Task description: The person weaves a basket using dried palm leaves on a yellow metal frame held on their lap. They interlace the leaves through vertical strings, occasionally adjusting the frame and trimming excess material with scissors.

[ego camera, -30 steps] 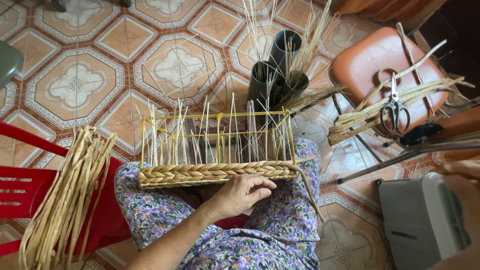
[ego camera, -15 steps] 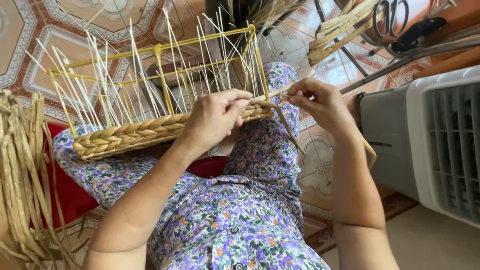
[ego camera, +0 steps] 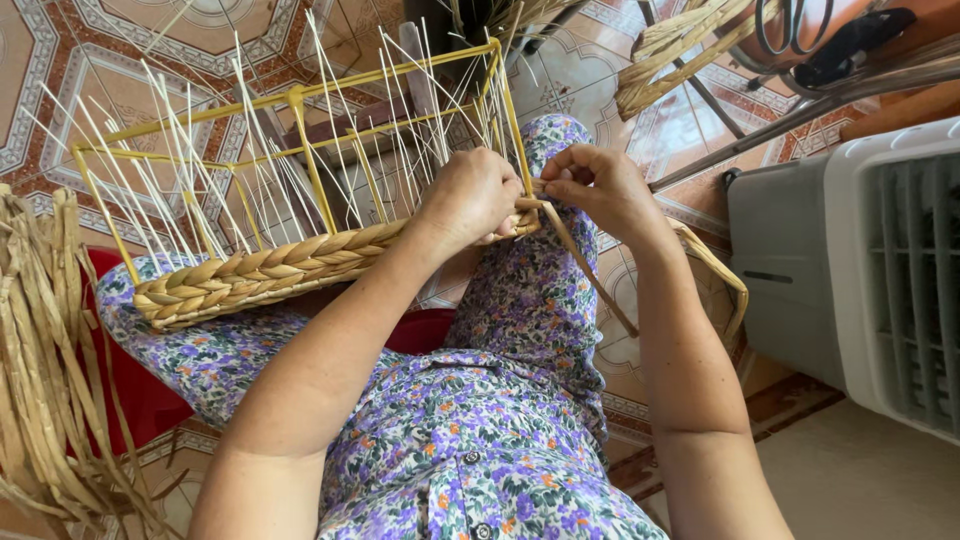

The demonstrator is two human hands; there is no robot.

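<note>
A half-woven basket (ego camera: pixel 300 200) rests across the person's lap, tilted, its yellow wire frame (ego camera: pixel 290 100) standing above a plaited straw band (ego camera: pixel 270 270) with thin pale stakes (ego camera: pixel 180 160) rising from it. At the band's right corner both hands meet. The left hand (ego camera: pixel 475 200) is curled over the corner of the band and the frame post, gripping it. The right hand (ego camera: pixel 600 190), just beside it and touching the same corner, pinches a flat straw strand (ego camera: pixel 590 270) between closed fingertips; the strand trails down over the flowered dress. A bundle of loose straw (ego camera: pixel 45 370) hangs at the far left, over a red chair (ego camera: pixel 140 390). A grey and white appliance (ego camera: pixel 860 260) stands on the tiled floor (ego camera: pixel 90 60) at the right.
</note>
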